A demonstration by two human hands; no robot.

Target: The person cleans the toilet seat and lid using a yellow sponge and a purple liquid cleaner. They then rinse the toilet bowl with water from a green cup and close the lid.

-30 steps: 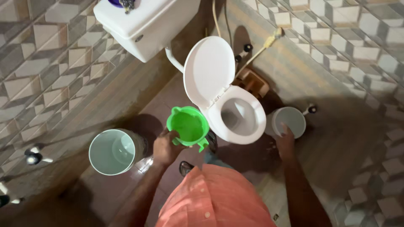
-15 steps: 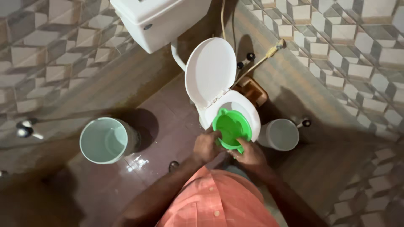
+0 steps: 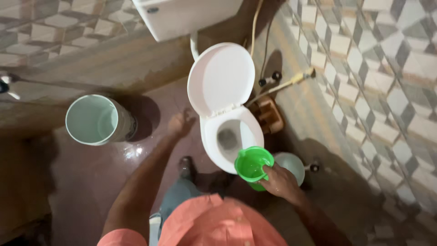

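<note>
Right hand (image 3: 281,181) grips small green plastic mug (image 3: 253,165) by its rim, lower centre, touching front edge of white ceramic toilet bowl (image 3: 214,150). Left hand (image 3: 181,124) open, empty, hovering left of bowl. Pale round bucket (image 3: 93,119) stands well left; wet brown floor (image 3: 91,182) between is open.

From my remote seat I find no packages, labels, signs or screens anywhere in this tiled bathroom view (only bare fixtures and plain plastic vessels).
</note>
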